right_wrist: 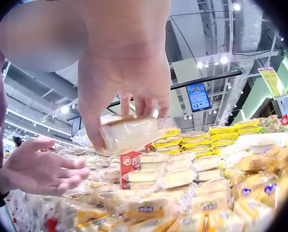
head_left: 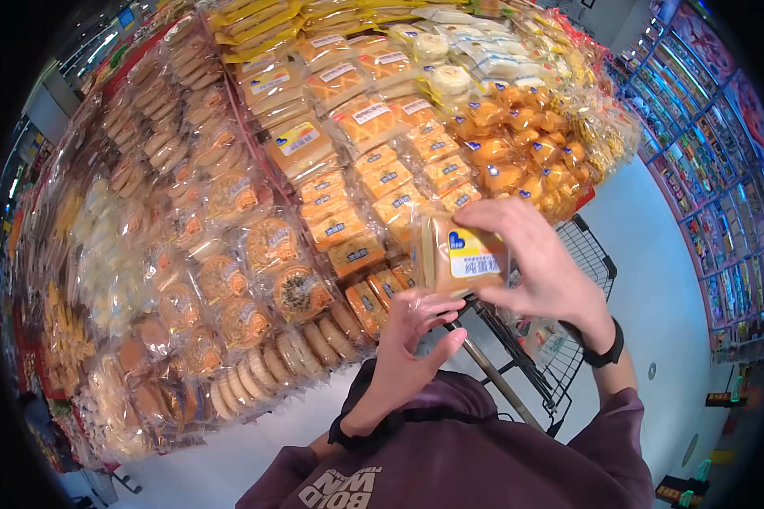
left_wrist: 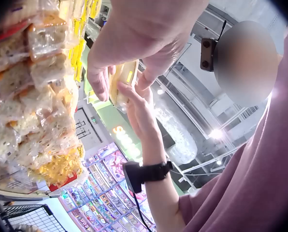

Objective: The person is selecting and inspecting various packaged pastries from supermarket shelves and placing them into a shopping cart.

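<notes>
My right hand grips a clear-wrapped sponge cake with a yellow and white label, thumb on one side and fingers on the other. In the right wrist view the packaged cake is held up above the pastry display. My left hand is just below and left of the package, its fingers loosely spread and holding nothing. The right wrist view shows that left hand apart from the cake, palm turned upward. In the left wrist view, the left hand partly covers the package.
Heaped wrapped pastries fill the display, with small boxed-looking cakes nearest the hands and round flat pastries to the left. A wire shopping cart stands close at the right. Beyond the floor rise stocked shelves.
</notes>
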Available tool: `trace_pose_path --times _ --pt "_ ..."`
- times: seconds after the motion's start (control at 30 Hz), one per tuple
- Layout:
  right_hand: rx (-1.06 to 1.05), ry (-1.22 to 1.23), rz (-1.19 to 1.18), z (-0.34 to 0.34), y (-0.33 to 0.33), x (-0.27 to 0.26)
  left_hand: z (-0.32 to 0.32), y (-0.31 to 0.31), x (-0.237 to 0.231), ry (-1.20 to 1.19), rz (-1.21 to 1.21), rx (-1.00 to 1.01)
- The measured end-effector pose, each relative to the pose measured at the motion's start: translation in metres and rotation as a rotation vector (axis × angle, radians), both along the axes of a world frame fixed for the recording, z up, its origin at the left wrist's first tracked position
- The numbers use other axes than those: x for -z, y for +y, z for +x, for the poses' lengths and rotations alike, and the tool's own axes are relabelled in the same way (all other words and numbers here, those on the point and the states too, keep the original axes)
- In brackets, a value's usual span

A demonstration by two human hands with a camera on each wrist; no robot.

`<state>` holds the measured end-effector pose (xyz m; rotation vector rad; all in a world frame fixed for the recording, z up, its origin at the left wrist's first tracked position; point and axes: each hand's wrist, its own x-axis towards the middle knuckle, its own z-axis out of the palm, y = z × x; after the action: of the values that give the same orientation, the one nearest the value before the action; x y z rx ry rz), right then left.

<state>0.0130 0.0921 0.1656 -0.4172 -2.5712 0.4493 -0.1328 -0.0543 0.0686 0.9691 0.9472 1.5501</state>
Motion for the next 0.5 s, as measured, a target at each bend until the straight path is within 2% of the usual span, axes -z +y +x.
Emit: trace_pose_path --times 0.07,0.17,0.27,0.5 --pt "-0.029 -0.002 0.05 -0.026 0.022 -0.014 -0.009 -0.006 -0.002 0.014 0.022 0.01" --pt "-0.105 -0.035 0.085 -0.076 0.057 -0.025 -0.026 -0.016 -0.008 0.156 0.069 0.107" --pt "-0.222 -0.055 0.256 -0.135 0.098 -0.018 -0.04 -0.024 -0.018 0.193 0.048 0.122" --pt "-0.321 -0.085 0.187 -0.234 0.139 0.015 -0.066 -0.04 -0.015 0.227 0.002 0.061"
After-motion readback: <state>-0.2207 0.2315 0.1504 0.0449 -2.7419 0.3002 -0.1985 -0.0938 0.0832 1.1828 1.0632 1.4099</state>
